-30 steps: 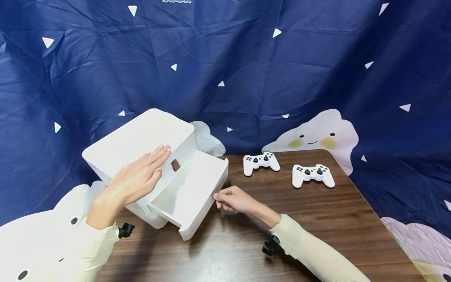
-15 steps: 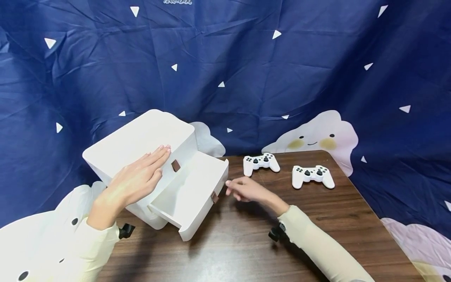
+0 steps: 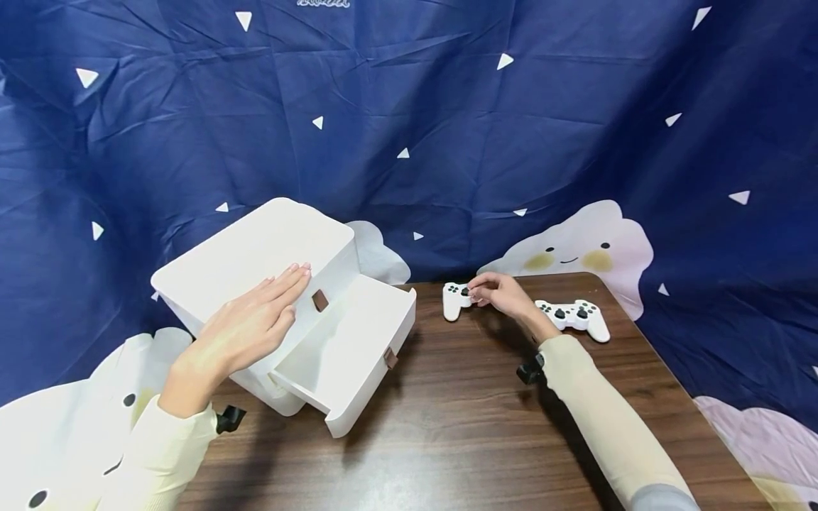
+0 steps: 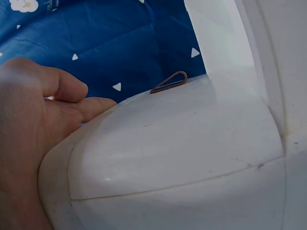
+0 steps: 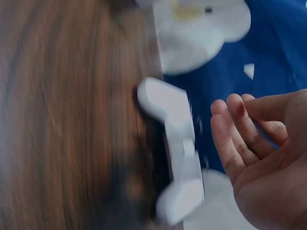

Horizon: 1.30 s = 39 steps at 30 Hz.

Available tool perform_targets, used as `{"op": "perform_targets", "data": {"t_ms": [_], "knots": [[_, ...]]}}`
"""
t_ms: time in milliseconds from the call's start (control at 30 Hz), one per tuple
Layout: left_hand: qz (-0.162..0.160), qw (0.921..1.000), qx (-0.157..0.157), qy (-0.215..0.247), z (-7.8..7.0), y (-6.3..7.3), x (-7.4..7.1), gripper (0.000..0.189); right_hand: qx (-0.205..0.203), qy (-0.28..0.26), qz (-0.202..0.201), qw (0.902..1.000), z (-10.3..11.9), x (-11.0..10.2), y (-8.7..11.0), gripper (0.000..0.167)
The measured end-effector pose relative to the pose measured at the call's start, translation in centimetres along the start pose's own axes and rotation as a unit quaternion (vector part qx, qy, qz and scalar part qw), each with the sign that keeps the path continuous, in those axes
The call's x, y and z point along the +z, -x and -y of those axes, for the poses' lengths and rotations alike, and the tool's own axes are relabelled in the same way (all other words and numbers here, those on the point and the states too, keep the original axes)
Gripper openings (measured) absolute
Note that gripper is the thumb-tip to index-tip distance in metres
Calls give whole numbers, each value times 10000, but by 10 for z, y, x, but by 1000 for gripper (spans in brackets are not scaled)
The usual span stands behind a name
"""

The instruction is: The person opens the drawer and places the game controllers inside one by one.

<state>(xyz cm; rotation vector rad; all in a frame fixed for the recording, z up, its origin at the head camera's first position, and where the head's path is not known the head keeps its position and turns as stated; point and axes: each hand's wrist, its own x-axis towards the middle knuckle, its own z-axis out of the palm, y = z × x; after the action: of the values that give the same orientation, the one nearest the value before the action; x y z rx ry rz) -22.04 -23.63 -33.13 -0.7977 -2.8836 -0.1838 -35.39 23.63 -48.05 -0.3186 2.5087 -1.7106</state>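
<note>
My left hand point(image 3: 246, 326) rests flat, fingers straight, on the top of a white two-drawer storage box point(image 3: 255, 248). The box's lower drawer point(image 3: 351, 341) is pulled out and shows a bare white inside; a brown tab point(image 3: 390, 358) is on its front. In the left wrist view, the hand point(image 4: 43, 105) lies along the box's edge. My right hand point(image 3: 505, 294) is over a white game controller point(image 3: 452, 301), hiding its right half. The right wrist view shows the hand point(image 5: 264, 148) with loosely bent fingers, apart from a blurred controller point(image 5: 177, 148).
A second white game controller point(image 3: 575, 317) lies to the right, partly behind the right forearm. Both are on a dark wooden table point(image 3: 460, 426). A blue patterned cloth point(image 3: 409, 106) hangs behind. The pulled-out drawer juts over the table's middle.
My right hand has let go of the lower drawer's tab and moved right and back to the nearer controller. The left hand and the box have stayed put.
</note>
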Motion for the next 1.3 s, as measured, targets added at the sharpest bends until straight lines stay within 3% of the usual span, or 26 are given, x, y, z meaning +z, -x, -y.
{"op": "perform_targets", "data": {"t_ms": [133,200,367,500,767,900,1000,1167,1300], "knots": [[5,10000,14,-4,0,0,0,56,220,722,-376,9964,-10,-18,-7,36],[-10,10000,33,-17,1,0,0,56,386,831,-416,9949,-14,-24,-9,44],[-44,10000,68,-31,1,-2,1,56,657,695,-209,9952,-27,-31,-13,68],[-27,10000,60,-24,1,-2,2,56,697,894,78,9935,-38,-27,-15,82],[-50,9999,85,-50,3,-2,2,56,544,1626,-46,9852,-42,-18,-16,89],[-71,9999,117,-44,3,-4,0,56,567,1885,98,9804,-41,-16,-14,92],[-78,9999,126,-45,3,-5,0,56,619,1849,198,9806,-45,-13,-11,94],[-112,9998,130,-37,3,-3,0,56,655,1225,201,9901,-53,-8,-7,94],[-123,9998,122,-48,3,-3,1,56,631,1058,157,9923,-60,-9,-7,93]]}}
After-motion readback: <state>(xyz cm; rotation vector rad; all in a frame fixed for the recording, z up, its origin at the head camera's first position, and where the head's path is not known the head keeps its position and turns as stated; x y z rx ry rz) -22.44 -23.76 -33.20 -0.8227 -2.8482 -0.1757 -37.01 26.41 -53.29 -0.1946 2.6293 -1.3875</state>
